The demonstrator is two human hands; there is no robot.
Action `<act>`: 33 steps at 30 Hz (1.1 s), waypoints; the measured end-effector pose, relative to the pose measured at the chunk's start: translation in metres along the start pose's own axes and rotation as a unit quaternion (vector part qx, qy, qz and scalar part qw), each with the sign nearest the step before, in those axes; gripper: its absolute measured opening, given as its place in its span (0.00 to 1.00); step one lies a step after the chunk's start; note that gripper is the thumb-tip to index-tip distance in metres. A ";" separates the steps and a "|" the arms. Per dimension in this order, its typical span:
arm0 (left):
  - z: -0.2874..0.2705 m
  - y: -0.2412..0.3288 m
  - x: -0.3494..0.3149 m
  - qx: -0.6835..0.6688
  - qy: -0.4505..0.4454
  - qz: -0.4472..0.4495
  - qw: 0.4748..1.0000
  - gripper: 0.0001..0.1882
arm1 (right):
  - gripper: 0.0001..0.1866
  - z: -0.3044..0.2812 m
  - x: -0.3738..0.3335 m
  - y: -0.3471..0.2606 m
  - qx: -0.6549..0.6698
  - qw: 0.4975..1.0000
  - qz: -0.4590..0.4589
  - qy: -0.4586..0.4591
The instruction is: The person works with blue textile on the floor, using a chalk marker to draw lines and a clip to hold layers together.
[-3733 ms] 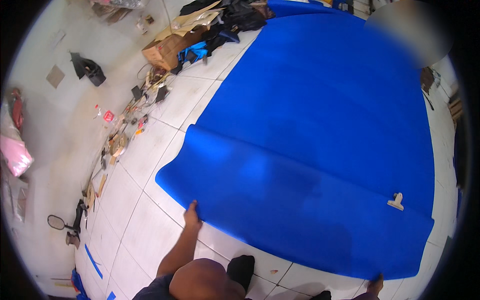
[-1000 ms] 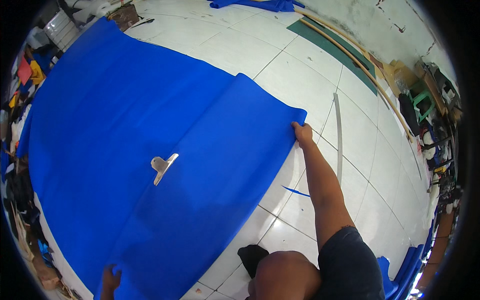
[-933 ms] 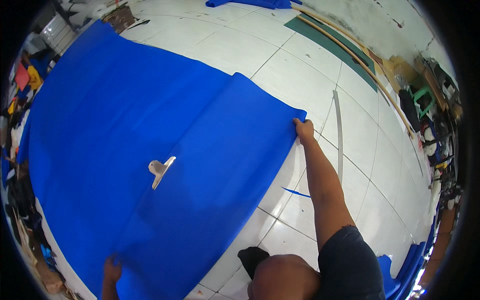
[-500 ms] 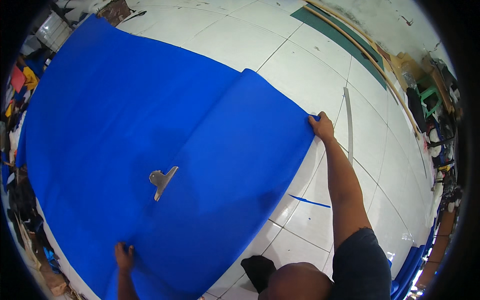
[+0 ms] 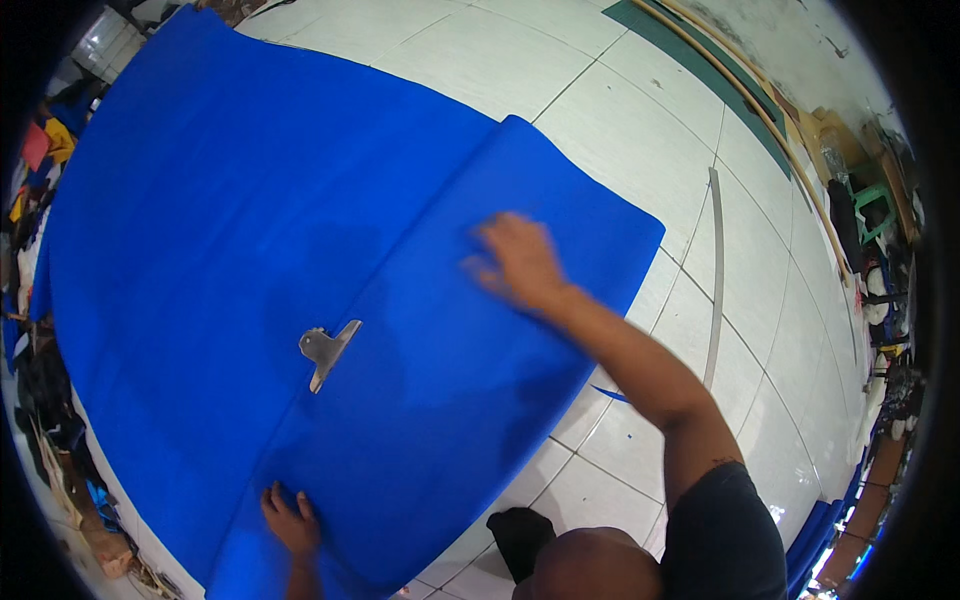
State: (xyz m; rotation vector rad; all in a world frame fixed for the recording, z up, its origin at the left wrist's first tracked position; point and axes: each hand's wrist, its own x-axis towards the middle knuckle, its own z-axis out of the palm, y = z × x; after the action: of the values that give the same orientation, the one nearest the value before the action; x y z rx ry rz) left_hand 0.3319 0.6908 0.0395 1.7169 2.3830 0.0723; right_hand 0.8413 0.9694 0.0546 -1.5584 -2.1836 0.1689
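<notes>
A large sheet of blue fabric (image 5: 210, 230) lies spread over the floor, its right part folded over so that a long edge runs slantwise down its middle. My left hand (image 5: 291, 518) rests on the fabric low in the view, just right of that edge, fingers apart and holding nothing. Over the folded part is my right hand (image 5: 520, 262), a little blurred, with its fingers spread and nothing in them; whether it touches the cloth I cannot tell. Across the fold's edge lies a silver metal bulldog clip (image 5: 328, 353).
White floor tiles (image 5: 640, 110) surround the cloth. To the right lie a long grey flat strip (image 5: 717, 270) and a thin blue scrap (image 5: 608, 393). Wooden poles (image 5: 740, 105) rest by a green sheet (image 5: 690, 55) along the wall. Mixed cloth and clutter (image 5: 50, 390) line the left side.
My right hand has let go of the fabric's far right corner and moved left over the folded part. My left hand has shifted slightly right across the cloth.
</notes>
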 end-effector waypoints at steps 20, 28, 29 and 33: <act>-0.024 0.017 -0.019 -0.004 -0.143 -0.056 0.988 0.50 | 0.21 0.107 0.058 -0.252 0.136 0.985 -0.099 0.039; -0.024 0.004 -0.035 -0.053 -0.105 -0.065 0.991 0.50 | 0.17 -0.035 -0.077 -0.238 0.224 0.974 0.038 -0.023; -0.019 0.006 -0.031 -0.067 -0.078 -0.056 0.993 0.50 | 0.18 -0.038 -0.104 -0.202 0.179 0.980 0.079 -0.043; 0.011 0.025 -0.048 -0.111 0.081 -0.006 0.990 0.49 | 0.25 -0.034 -0.271 -0.061 0.301 0.877 0.369 -0.067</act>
State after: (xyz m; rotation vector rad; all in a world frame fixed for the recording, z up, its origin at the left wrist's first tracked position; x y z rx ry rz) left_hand 0.3715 0.6528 0.0395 1.6484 2.3882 0.4743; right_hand 0.8736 0.6924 0.0284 -1.9070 -1.2865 1.0995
